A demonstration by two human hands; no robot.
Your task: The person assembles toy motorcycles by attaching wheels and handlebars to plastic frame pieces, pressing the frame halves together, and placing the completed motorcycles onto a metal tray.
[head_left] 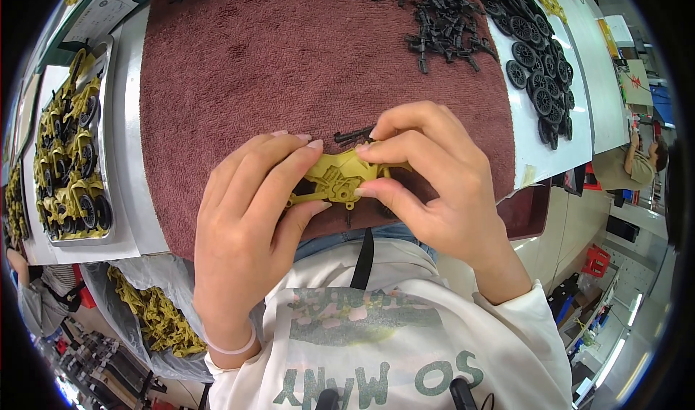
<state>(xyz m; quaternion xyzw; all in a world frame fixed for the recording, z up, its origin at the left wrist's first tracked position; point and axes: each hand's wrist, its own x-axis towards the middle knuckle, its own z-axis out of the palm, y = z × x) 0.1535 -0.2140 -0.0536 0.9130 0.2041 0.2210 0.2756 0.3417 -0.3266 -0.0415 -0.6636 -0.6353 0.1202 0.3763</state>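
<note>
Toy motorcycle body (pixel 340 174), yellow, sits in both hands in the head view, raised over the near part of a maroon towel (pixel 289 69). The left hand (pixel 250 193) grips its left end, fingers over the far side and thumb on the near side. The right hand (pixel 438 174) pinches its right part between thumb and fingertips. Just beyond the body is a slim black part (pixel 352 135), close to the right fingertips; whether they hold it cannot be told. On the towel's far right lies a heap of small black pieces (pixel 441 26), and farther right black spoked wheels (pixel 539 84) are piled on the white table (pixel 130 164). At the left, a metal tray (pixel 108 127) carries yellow toy motorcycles (pixel 69 156) with black wheels. Near left, a clear plastic bag (pixel 177 269) contains more yellow parts (pixel 163 323).
</note>
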